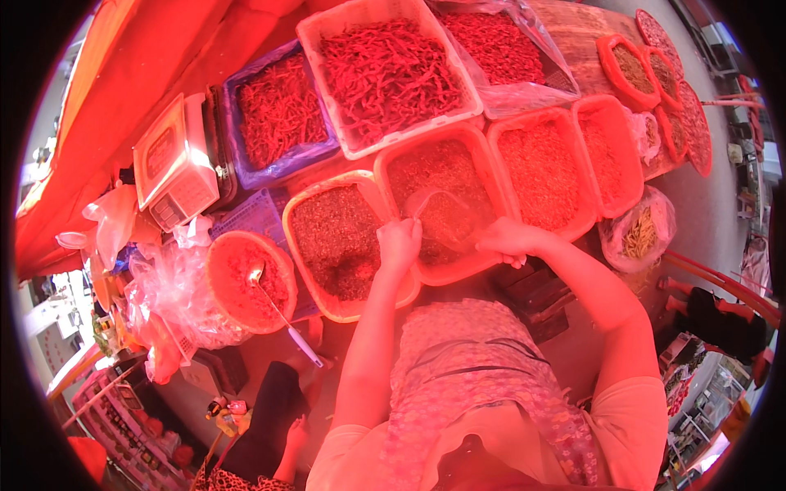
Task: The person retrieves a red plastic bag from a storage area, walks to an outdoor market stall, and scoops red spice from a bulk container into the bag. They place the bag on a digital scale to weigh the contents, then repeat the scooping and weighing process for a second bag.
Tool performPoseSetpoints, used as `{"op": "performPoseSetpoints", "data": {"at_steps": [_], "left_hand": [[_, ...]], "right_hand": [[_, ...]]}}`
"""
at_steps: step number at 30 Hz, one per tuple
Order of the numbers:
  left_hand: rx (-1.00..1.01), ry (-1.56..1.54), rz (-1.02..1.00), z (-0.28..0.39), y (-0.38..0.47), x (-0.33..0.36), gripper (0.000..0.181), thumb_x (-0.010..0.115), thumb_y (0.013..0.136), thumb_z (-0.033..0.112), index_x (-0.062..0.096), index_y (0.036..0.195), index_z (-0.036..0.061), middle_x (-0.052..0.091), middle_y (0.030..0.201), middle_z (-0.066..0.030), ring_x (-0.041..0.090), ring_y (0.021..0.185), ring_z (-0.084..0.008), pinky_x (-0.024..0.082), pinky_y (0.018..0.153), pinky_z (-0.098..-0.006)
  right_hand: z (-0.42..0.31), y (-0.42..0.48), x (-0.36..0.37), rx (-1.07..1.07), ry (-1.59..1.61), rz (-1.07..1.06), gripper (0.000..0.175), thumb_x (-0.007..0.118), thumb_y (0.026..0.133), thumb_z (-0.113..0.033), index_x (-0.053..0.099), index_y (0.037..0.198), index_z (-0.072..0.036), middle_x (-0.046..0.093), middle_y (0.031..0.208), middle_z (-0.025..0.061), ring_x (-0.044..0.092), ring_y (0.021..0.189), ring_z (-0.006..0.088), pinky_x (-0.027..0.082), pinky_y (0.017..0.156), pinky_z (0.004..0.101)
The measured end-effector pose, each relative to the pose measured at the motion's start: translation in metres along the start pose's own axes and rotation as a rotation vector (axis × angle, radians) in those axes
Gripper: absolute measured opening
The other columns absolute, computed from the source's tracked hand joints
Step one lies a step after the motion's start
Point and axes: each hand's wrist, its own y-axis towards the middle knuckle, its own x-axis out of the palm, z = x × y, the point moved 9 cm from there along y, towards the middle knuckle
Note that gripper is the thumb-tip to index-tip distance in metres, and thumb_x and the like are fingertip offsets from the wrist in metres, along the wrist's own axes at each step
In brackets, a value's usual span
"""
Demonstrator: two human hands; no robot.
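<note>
Both my hands are over a plastic tub [393, 162] of ground or flaked spice. A clear plastic bag [442, 215] with some spice in it is stretched between them. My left hand [399, 242] pinches the bag's left edge, close to the neighbouring tub [291, 212] of darker seedy flakes. My right hand [508, 240] grips the bag's right side near the tub's front right corner. To the left, a round basin [215, 276] of red paste or flakes holds a metal ladle [288, 325] with a pale handle.
Beyond the tubs stand a white crate [347, 147] and a blue-lined crate [245, 178] of dried chillies. More tubs [589, 184] and small bags of spice [632, 67] lie right. A weighing scale [181, 166] and heaped plastic bags [178, 294] are left. Another person [270, 423] sits lower left.
</note>
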Motion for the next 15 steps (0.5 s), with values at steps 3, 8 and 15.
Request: {"op": "performPoseSetpoints", "data": {"at_steps": [3, 8, 15], "left_hand": [[0.025, 0.012, 0.007, 0.0, -0.003, 0.002, 0.03, 0.054, 0.089, 0.025, 0.063, 0.069, 0.004, 0.06, 0.065, -0.019, 0.06, 0.068, -0.0382, 0.042, 0.069, -0.0512], [0.039, -0.007, 0.039, 0.001, -0.005, -0.001, 0.029, 0.054, 0.089, 0.024, 0.062, 0.069, 0.0037, 0.06, 0.067, -0.0187, 0.06, 0.07, -0.0376, 0.041, 0.07, -0.0511], [0.023, -0.02, 0.029, 0.003, -0.005, -0.006, 0.029, 0.055, 0.088, 0.024, 0.062, 0.069, 0.0038, 0.06, 0.065, -0.0179, 0.06, 0.068, -0.0372, 0.042, 0.068, -0.0498]], "right_hand": [[-0.016, 0.001, -0.006, 0.098, -0.102, -0.06, 0.041, 0.059, 0.086, -0.034, 0.059, 0.072, 0.004, 0.056, 0.059, 0.0097, 0.056, 0.048, 0.0184, 0.047, 0.044, 0.0299], [-0.045, -0.001, -0.015, 0.122, -0.227, -0.184, 0.041, 0.057, 0.088, -0.04, 0.062, 0.089, 0.001, 0.058, 0.07, 0.0069, 0.055, 0.055, 0.017, 0.048, 0.047, 0.0318], [-0.05, -0.01, -0.023, 0.189, -0.341, -0.244, 0.038, 0.056, 0.089, -0.037, 0.063, 0.092, 0.0, 0.056, 0.069, 0.0055, 0.052, 0.054, 0.0159, 0.045, 0.046, 0.0293]]}}
